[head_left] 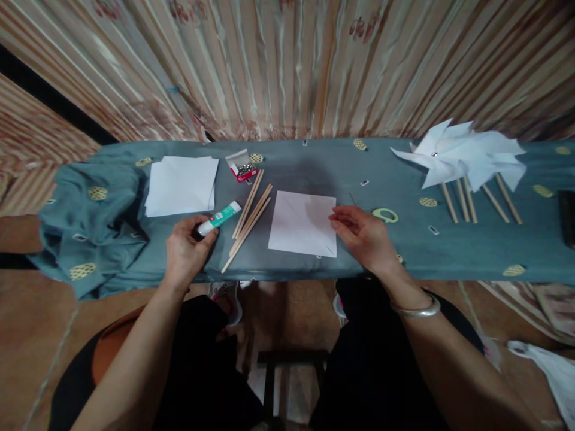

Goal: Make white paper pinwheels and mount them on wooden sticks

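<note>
A glue stick (220, 218) with a white and green label is gripped in my left hand (188, 248), tilted above the cloth. In front of me lies a square sheet of white paper (302, 222) with diagonal crease lines. At its right edge, my right hand (363, 236) has thumb and fingertips closed together on the paper. Scissors with a light green handle (385, 215) lie just behind that hand, mostly hidden by it. Several thin wooden sticks (249, 218) rest between the glue stick and the square sheet.
A stack of white paper (180, 187) lies at the left, with an open small box of metal pins (242, 166) beside it. White paper pinwheels (462, 152) on sticks lie at the right. The green tablecloth (287, 269) is bunched at the left end. A pleated curtain (287, 72) hangs behind.
</note>
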Motion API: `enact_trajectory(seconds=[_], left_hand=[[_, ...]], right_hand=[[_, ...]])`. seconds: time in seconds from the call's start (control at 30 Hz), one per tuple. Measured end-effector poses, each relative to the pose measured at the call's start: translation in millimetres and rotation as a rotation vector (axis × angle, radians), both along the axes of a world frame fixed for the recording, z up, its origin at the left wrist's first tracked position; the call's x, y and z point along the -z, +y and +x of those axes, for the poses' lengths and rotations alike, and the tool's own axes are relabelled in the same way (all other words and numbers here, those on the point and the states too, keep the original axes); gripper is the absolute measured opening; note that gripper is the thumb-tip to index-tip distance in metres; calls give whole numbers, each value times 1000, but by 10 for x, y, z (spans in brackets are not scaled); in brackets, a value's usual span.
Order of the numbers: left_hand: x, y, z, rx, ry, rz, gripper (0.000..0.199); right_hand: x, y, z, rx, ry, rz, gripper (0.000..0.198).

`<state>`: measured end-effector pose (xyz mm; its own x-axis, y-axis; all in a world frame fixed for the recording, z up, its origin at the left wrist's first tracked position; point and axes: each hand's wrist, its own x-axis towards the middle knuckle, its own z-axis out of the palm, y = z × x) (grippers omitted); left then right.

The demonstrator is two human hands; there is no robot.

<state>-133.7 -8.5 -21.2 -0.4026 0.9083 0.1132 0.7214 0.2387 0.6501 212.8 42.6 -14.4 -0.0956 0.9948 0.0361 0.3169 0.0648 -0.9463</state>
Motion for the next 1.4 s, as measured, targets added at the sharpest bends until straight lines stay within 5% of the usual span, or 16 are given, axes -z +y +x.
enact_trajectory(seconds=[0.37,0.5,0.63,0.87,1.4], left_hand=[[71,-7,-63,-9,15,7,46],[-112,-38,24,66,151,193,39],[-283,-69,384,350,240,424,22],[-73,-66,1169,854,184,315,17],[10,68,1330,861,238,177,32]], right_hand=[[18,-38,52,-26,-202,98,30],[-25,-59,48,-9,-300,132,29],[-44,-101,57,-12,-409,207,26],[-44,-135,91,-76,-463,354,21],[-21,-240,80,-261,-519,352,26]])
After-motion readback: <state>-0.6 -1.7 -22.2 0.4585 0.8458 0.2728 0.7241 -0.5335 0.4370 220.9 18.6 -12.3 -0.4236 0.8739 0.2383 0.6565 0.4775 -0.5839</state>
